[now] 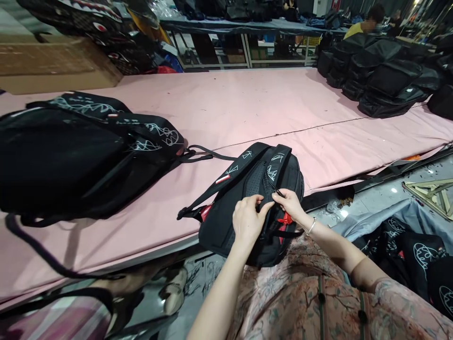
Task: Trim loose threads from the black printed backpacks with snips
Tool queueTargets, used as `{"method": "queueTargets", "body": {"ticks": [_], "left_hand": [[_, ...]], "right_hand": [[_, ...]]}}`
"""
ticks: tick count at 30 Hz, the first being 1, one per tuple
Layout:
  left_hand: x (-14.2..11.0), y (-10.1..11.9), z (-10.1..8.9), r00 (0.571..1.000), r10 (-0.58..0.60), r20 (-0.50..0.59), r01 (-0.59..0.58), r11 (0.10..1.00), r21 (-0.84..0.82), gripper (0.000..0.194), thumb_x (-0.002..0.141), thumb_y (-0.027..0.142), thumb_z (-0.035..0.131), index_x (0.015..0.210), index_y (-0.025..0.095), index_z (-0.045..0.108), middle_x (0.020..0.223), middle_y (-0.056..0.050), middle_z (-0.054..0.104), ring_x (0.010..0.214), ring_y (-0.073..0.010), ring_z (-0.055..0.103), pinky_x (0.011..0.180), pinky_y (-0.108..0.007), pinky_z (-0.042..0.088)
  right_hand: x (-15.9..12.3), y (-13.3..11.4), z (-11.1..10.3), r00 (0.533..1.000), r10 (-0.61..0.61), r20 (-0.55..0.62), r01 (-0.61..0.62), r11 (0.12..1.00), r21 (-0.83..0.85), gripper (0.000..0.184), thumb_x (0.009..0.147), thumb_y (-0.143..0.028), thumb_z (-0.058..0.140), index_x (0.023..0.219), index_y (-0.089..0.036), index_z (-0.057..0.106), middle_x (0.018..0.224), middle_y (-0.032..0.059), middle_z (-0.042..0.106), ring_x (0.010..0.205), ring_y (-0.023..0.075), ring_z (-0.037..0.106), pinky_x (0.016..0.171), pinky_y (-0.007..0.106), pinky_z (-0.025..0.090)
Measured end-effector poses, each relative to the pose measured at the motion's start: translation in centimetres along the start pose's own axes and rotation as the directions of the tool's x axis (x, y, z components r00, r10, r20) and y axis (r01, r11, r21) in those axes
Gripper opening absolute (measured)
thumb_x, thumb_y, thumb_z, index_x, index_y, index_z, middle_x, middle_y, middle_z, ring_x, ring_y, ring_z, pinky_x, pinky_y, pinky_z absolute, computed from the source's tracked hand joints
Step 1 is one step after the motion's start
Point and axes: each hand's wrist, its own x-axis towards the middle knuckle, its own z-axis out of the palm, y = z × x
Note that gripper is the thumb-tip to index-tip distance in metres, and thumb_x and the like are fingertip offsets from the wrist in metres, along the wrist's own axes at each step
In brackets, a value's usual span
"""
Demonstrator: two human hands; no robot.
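Note:
A black backpack (264, 179) with white line drawings on its shoulder straps lies half on my lap, half on the edge of the pink table (247, 108). My left hand (247, 219) grips the backpack's back panel, its fingers curled into the fabric. Just to its right, my right hand (292, 203) pinches a small dark zipper pull (278, 192) near the base of the straps. A red tag (285, 219) shows below my right hand.
A second black backpack (71, 156) with white scribbles lies on the table at the left, a strap trailing off the edge. Stacks of black bags (382, 75) sit at the far right. More printed bags (417, 255) lie in a bin by my right arm. A person sits far back.

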Motion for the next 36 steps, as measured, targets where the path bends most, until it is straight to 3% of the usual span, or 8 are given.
{"method": "queueTargets", "body": {"ticks": [6,11,19,22,25,29,32,36], "left_hand": [[0.9,0.4,0.9,0.994,-0.044,0.096,0.022,0.974,0.223,0.018,0.082,0.034,0.051,0.072,0.020,0.057,0.073,-0.006,0.061,0.065,-0.0207,0.057,0.056,-0.029,0.037],[0.4,-0.3,2.1,0.992,0.096,0.085,-0.123,0.902,0.415,0.023,0.087,0.029,0.038,0.081,0.016,0.055,0.077,-0.011,0.059,0.065,-0.0222,0.057,0.055,-0.030,0.037],[0.5,-1.8,3.2,0.995,0.060,-0.084,-0.056,0.997,0.045,0.009,0.083,0.024,0.041,0.078,0.019,0.047,0.072,-0.005,0.053,0.065,-0.0199,0.054,0.058,-0.030,0.039],[0.4,-1.9,3.3,0.995,0.036,-0.088,-0.037,0.999,-0.006,0.008,0.082,0.024,0.042,0.077,0.020,0.045,0.072,-0.005,0.052,0.065,-0.0198,0.053,0.059,-0.030,0.040],[0.4,-1.8,3.5,0.997,0.033,-0.075,-0.033,0.999,0.006,0.008,0.083,0.025,0.041,0.078,0.020,0.045,0.072,-0.005,0.052,0.066,-0.0200,0.053,0.059,-0.031,0.040],[0.2,-1.6,3.8,0.997,0.061,-0.050,-0.060,0.998,0.019,0.009,0.084,0.024,0.039,0.079,0.020,0.044,0.074,-0.006,0.052,0.067,-0.0204,0.053,0.059,-0.031,0.039],[0.0,-1.7,3.9,0.998,0.042,-0.044,-0.043,0.998,-0.037,0.007,0.083,0.022,0.041,0.076,0.021,0.043,0.073,-0.005,0.051,0.067,-0.0198,0.053,0.060,-0.030,0.039],[-0.4,-2.0,3.7,0.999,0.008,-0.042,-0.011,0.997,-0.071,0.009,0.084,0.023,0.039,0.076,0.021,0.042,0.066,-0.001,0.050,0.060,-0.0174,0.052,0.060,-0.030,0.040]], "right_hand": [[0.1,1.1,-0.3,1.000,-0.017,-0.023,0.014,0.995,-0.095,0.034,0.069,-0.047,0.055,0.056,-0.018,0.044,0.050,-0.0064,0.032,0.048,0.0073,0.028,0.044,0.020,0.020],[0.2,2.1,-0.3,0.997,-0.056,-0.060,0.044,0.981,-0.186,0.033,0.071,-0.046,0.054,0.055,-0.018,0.045,0.052,-0.0055,0.034,0.051,0.0086,0.031,0.046,0.021,0.024],[-0.2,2.0,-1.3,0.987,-0.162,-0.008,0.155,0.952,-0.264,0.028,0.081,-0.042,0.050,0.086,-0.016,0.059,0.081,0.0013,0.060,0.076,0.0128,0.054,0.069,0.023,0.041],[-1.4,0.9,-2.4,0.964,-0.264,0.007,0.228,0.816,-0.531,0.027,0.088,-0.038,0.042,0.100,-0.019,0.057,0.095,0.0034,0.062,0.086,0.0141,0.056,0.076,0.025,0.042],[-2.8,-0.3,-3.0,0.933,-0.341,0.111,0.292,0.543,-0.787,0.023,0.090,-0.033,0.042,0.101,-0.019,0.057,0.092,0.0053,0.063,0.085,0.0158,0.057,0.076,0.026,0.041],[-3.2,-0.8,-3.0,0.915,-0.358,0.186,0.301,0.300,-0.905,0.021,0.090,-0.030,0.043,0.098,-0.017,0.057,0.088,0.0073,0.062,0.082,0.0171,0.057,0.073,0.026,0.041],[-2.5,-0.2,-3.1,0.928,-0.332,0.169,0.292,0.368,-0.883,0.019,0.090,-0.030,0.044,0.093,-0.019,0.058,0.085,0.0051,0.062,0.080,0.0154,0.057,0.071,0.025,0.040],[-1.0,1.6,-3.4,0.960,-0.278,-0.002,0.218,0.757,-0.616,0.019,0.087,-0.035,0.046,0.089,-0.020,0.057,0.085,0.0007,0.061,0.077,0.0128,0.056,0.068,0.023,0.040]]}}
